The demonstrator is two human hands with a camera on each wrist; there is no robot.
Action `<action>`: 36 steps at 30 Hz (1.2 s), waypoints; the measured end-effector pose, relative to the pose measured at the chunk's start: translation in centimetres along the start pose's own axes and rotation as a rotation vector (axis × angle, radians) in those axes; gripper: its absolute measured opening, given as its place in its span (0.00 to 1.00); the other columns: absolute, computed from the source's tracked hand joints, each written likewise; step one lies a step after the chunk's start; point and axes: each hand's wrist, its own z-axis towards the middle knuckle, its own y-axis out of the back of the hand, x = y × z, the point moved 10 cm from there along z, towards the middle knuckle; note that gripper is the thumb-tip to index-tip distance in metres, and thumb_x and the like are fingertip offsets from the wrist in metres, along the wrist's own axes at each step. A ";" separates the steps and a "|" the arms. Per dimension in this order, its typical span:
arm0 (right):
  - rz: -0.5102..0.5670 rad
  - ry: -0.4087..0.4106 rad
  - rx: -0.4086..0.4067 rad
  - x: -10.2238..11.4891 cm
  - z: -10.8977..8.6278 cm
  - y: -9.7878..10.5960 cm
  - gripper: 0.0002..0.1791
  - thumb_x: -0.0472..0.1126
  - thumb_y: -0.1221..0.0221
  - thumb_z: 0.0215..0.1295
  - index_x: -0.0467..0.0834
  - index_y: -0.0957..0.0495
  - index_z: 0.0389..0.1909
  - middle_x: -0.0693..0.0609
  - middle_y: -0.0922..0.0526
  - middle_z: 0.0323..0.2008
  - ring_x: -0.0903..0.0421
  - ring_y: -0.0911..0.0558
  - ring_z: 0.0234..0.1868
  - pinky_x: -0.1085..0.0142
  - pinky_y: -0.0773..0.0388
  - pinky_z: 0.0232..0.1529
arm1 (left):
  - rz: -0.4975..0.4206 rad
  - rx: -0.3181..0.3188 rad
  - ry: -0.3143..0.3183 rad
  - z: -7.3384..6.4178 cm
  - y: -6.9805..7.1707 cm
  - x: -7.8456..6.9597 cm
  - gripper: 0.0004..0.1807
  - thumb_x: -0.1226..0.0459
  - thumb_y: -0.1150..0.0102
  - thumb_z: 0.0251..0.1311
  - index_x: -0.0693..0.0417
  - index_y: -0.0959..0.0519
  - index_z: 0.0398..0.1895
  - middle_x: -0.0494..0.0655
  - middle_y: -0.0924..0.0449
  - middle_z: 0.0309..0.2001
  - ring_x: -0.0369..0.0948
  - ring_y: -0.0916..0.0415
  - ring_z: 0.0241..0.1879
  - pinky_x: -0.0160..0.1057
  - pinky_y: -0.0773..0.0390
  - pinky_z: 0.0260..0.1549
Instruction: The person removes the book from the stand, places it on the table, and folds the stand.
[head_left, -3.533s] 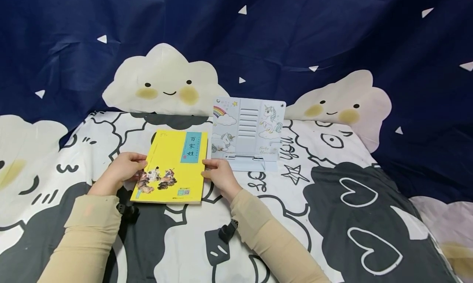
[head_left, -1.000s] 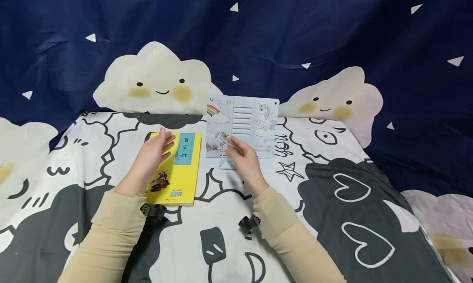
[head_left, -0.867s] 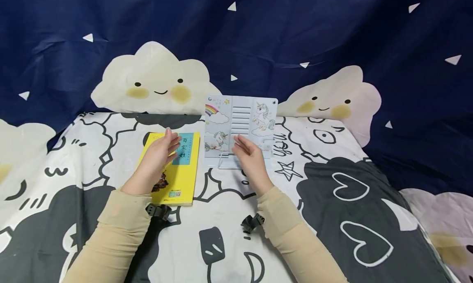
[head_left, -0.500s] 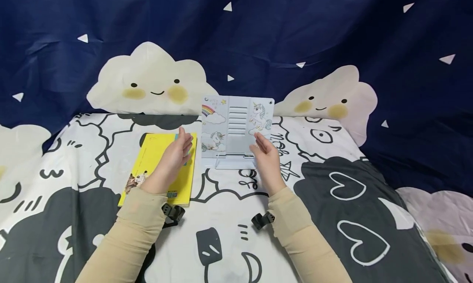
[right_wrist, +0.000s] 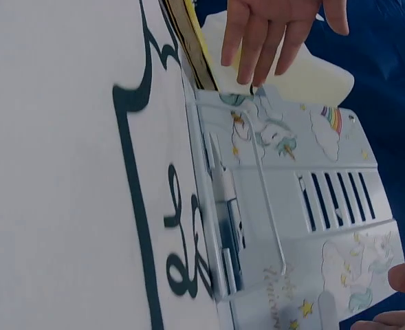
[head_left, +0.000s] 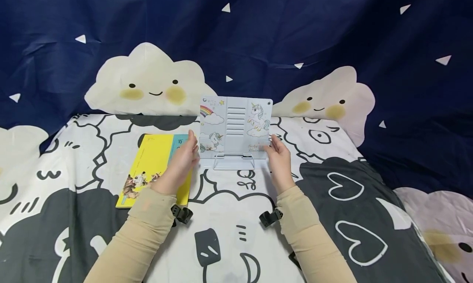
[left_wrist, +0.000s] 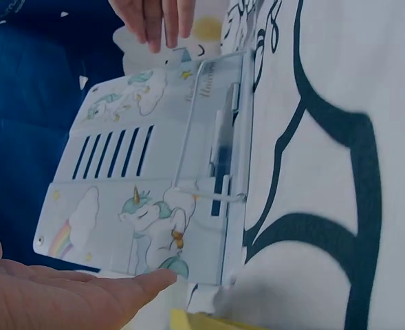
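A pale blue book stand [head_left: 236, 141] with unicorn and rainbow pictures stands tilted back on the printed cloth, its wire page holder [head_left: 234, 163] along the lower front. My left hand [head_left: 180, 162] is at the stand's left edge with straight fingers; in the left wrist view the fingers [left_wrist: 119, 292] lie along that edge. At the right edge is my right hand [head_left: 279, 159], its thumb overlapping the panel in the head view and its fingers extended [left_wrist: 157, 20]. A yellow book [head_left: 151, 162] lies flat at the left, partly hidden by my left hand and forearm.
The cloth [head_left: 225, 201], printed black and white, covers the surface beneath everything. Behind it hangs a dark blue curtain [head_left: 236, 36] with cloud shapes. A black wrist camera sits under each sleeve cuff.
My hands have let go of the yellow book, which stays lying flat. Both hands moved right to the book stand, the right one crossing its front to the far edge.
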 end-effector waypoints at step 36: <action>0.027 -0.165 0.129 -3.2 2.2 0.4 0.30 0.37 0.55 0.77 0.38 0.47 0.77 0.43 0.42 0.76 0.51 0.39 0.76 0.61 0.42 0.76 | -0.062 0.046 0.051 0.3 -1.5 1.4 0.35 0.39 0.81 0.75 0.41 0.47 0.78 0.44 0.52 0.79 0.44 0.64 0.80 0.53 0.54 0.77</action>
